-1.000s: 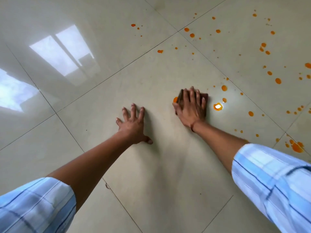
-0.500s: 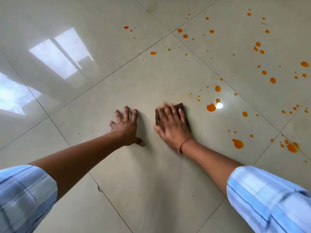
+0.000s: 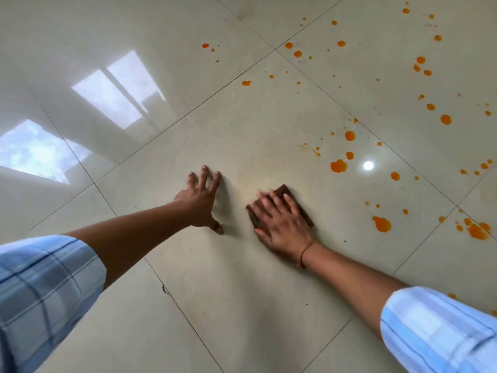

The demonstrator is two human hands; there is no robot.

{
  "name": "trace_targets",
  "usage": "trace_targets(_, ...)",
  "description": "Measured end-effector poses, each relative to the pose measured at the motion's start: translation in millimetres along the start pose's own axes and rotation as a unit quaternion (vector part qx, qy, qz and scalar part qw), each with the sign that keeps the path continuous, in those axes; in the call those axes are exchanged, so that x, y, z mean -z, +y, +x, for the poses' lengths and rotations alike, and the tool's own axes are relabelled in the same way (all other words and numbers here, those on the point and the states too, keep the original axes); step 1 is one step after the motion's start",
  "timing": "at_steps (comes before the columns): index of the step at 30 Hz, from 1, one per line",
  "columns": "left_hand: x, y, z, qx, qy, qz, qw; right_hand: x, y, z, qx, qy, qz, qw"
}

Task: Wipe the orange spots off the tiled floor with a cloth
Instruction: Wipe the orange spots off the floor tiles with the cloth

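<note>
My right hand (image 3: 282,224) lies flat on a folded dark brown cloth (image 3: 285,190), pressing it to the glossy beige tiled floor (image 3: 242,305). Only the cloth's far corner and edges show around the fingers. My left hand (image 3: 200,201) is spread flat on the tile just left of it, fingers apart, holding nothing. Orange spots (image 3: 338,166) lie scattered to the right and far right; a large one (image 3: 382,224) sits right of the cloth, another cluster (image 3: 477,231) lies near the right edge. A faint smear (image 3: 312,149) marks the tile ahead.
Dark grout lines (image 3: 188,321) cross the floor diagonally. Bright window reflections (image 3: 118,90) shine on the tiles at the left, and a round lamp glare (image 3: 368,165) sits among the spots. More orange spots (image 3: 293,49) dot the far tiles.
My right hand has dragged the cloth back toward me and leftward, away from the spots. The spot under it a second ago is gone, leaving a faint smear. My left hand stayed planted.
</note>
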State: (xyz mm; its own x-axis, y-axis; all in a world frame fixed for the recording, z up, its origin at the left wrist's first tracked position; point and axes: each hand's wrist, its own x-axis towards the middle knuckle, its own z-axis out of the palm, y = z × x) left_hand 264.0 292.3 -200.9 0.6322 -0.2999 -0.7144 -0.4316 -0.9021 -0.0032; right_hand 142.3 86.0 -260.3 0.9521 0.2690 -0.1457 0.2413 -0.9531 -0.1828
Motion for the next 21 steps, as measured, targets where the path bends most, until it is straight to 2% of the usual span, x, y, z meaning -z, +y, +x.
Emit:
trace_targets(3,2,6,0,0.014,-0.008,-0.002,1.000,19,31,49,-0.167,0.025,0.027,0.985)
trace_targets(4,4,9,-1,0.018,-0.008,0.006,1.000,20,26,52,-0.192,0.027,0.038,0.980)
trace_targets(5,6,14,-2,0.014,0.001,0.024,1.000,17,17,44,-0.185,0.036,0.042,0.981)
trace_targets(8,12,35,-3,-0.057,0.048,0.127,0.989,-1,-12,-19,-0.053,-0.010,0.028,0.998)
trace_targets(10,13,49,-3,-0.107,0.044,0.175,0.978,-3,7,-29,-0.034,-0.006,0.007,0.999)
trace_targets(12,13,57,-2,-0.118,0.030,0.186,0.975,6,39,-12,-0.144,0.025,0.002,0.989)
trace_targets(14,13,64,0,-0.105,0.030,0.150,0.983,13,55,-17,-0.230,0.032,0.011,0.973)
trace_targets(16,12,76,1,-0.094,0.057,0.109,0.988,6,46,-53,-0.235,0.027,0.009,0.972)
trace_targets(18,13,102,3,-0.126,0.089,0.089,0.984,1,56,-90,-0.224,0.017,0.007,0.974)
trace_targets(21,17,155,7,-0.218,0.109,0.066,0.968,15,118,-89,-0.331,0.035,-0.004,0.943)
